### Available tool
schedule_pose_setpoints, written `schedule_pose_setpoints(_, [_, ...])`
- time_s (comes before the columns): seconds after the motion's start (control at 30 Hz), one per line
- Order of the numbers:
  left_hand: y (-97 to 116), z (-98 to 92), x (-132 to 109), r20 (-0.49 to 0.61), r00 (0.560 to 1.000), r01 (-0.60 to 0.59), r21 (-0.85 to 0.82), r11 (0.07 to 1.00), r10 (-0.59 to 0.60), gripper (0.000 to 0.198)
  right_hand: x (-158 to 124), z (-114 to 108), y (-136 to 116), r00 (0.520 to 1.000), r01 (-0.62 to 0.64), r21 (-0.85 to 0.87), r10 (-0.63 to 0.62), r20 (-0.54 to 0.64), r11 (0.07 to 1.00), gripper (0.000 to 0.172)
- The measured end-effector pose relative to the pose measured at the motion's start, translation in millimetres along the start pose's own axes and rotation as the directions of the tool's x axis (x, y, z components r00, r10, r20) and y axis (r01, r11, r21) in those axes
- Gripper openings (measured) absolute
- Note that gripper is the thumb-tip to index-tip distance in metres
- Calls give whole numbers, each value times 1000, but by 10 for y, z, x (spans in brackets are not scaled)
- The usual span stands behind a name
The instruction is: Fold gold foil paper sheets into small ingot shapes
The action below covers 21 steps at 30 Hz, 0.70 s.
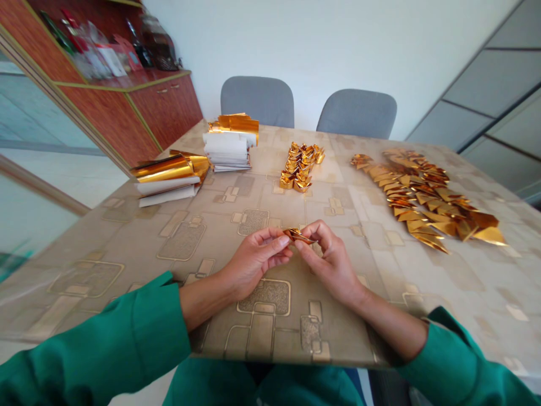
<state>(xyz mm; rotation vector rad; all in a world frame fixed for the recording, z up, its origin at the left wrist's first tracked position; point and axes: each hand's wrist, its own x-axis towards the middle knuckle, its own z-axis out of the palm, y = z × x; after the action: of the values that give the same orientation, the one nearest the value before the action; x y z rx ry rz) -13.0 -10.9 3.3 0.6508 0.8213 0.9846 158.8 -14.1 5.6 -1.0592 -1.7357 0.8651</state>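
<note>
My left hand (253,262) and my right hand (332,265) meet above the middle of the table, each pinching one end of a small folded piece of gold foil (298,235) between thumb and fingers. Beyond them lies a heap of folded gold foil ingots (299,166). Further right, a wider spread of gold foil pieces (422,197) covers much of the table. At the far left stand a stack of gold-backed paper sheets (169,177) and a taller stack (231,144), both out of reach of my fingers' current position.
The table has a beige patterned cover (105,237), and its near edge runs under my forearms. Two grey chairs (257,101) stand at the far side. A reddish wooden cabinet (164,107) holding bottles and packets stands at the back left.
</note>
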Motion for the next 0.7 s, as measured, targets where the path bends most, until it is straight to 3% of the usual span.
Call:
schedule_pose_setpoints(0.2, [-14, 5, -6, -8, 997, -76, 23, 997, 76, 29, 1, 40, -48, 1000, -4, -60, 4, 5, 998, 15])
schedule_pose_setpoints(0.43, [-17, 13, -6, 14, 986, -164, 193, 967, 165, 24, -9, 59, -92, 999, -47, -30, 47, 1, 998, 22])
schedule_pose_setpoints(0.57, [36, -2, 2, 56, 994, -98, 143, 985, 91, 27, 0, -12, -77, 980, -163, 246, 130, 148, 955, 24])
schedule_pose_setpoints(0.7, [86, -31, -2, 107, 993, 36, 123, 992, -49, 32, 29, -81, -26, 919, -382, 500, 261, 297, 777, 37])
